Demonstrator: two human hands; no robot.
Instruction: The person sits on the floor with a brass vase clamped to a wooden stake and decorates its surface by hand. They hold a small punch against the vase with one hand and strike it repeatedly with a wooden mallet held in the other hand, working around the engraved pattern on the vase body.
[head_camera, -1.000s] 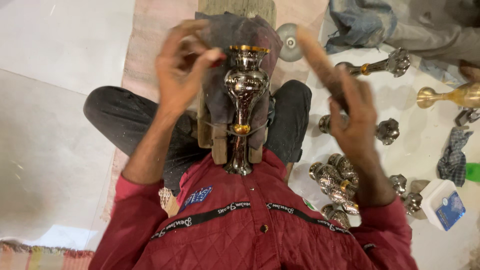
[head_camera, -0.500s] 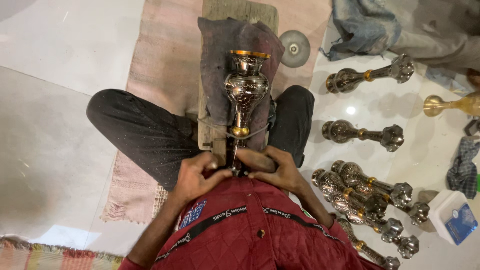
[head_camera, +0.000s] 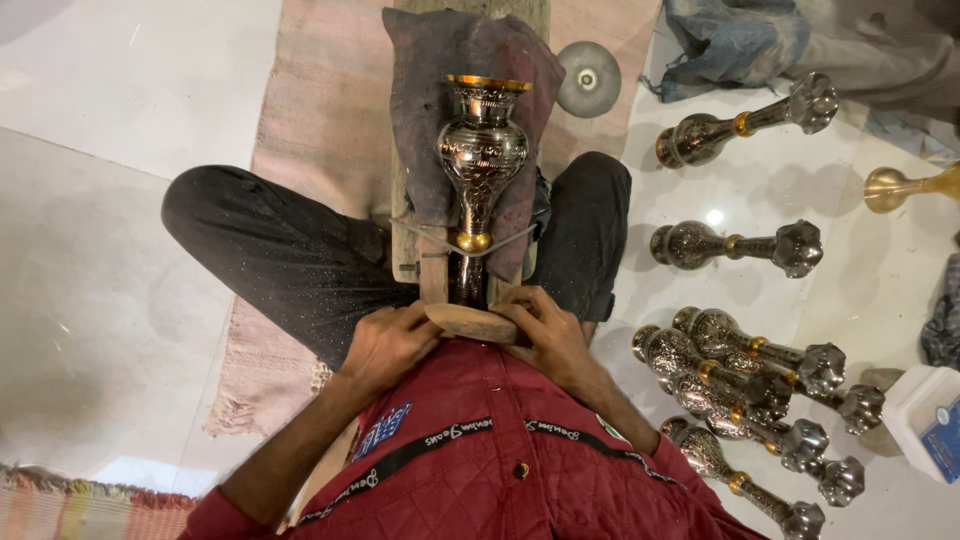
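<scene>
An engraved silver vase (head_camera: 483, 160) with a brass rim and brass collar lies on a dark cloth (head_camera: 425, 110) over a wooden stand (head_camera: 432, 270) between my crossed legs. A cord runs across its neck. My left hand (head_camera: 385, 345) and my right hand (head_camera: 545, 335) both grip a flat wooden piece (head_camera: 470, 323) at the vase's foot, close against my red jacket.
Several similar engraved vases (head_camera: 740, 365) lie on the white floor to my right, two more (head_camera: 735, 245) further up. A round metal disc (head_camera: 588, 78) sits beside the cloth. A white box (head_camera: 925, 420) is at the right edge. A striped mat (head_camera: 310, 110) lies beneath me.
My hands came down from beside the vase's body to its foot a second ago; since half a second ago they stay there, now gripping the wooden piece.
</scene>
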